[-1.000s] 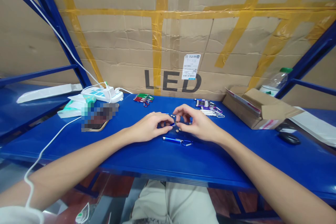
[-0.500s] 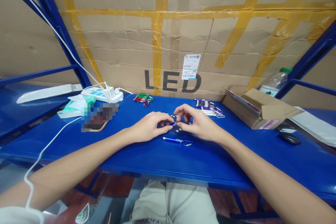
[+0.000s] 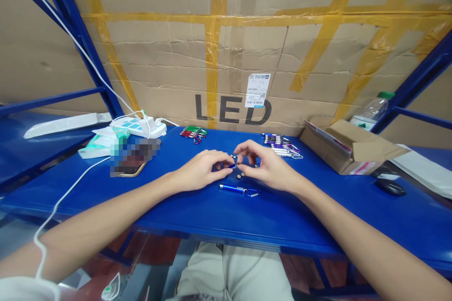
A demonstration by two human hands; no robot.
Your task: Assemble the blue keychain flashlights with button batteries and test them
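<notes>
My left hand is closed around a small blue flashlight tube, whose end points toward my right hand. At that end my right hand pinches thumb to fingertips on something tiny, too small to make out. Small round button cells lie on the table below my right fingertips, and more show behind them. Closer to me lies a blue keychain flashlight with a carabiner clip at its right end. My fingers partly hide what is between the hands.
Red and green flashlights and a purple, black and silver row lie at the back of the blue table. At left are a phone and power strip; at right, an open carton and mouse.
Both hands stay almost in place, fingertips close together at the end of the tube. The view has shifted very slightly; nothing else has visibly moved.
</notes>
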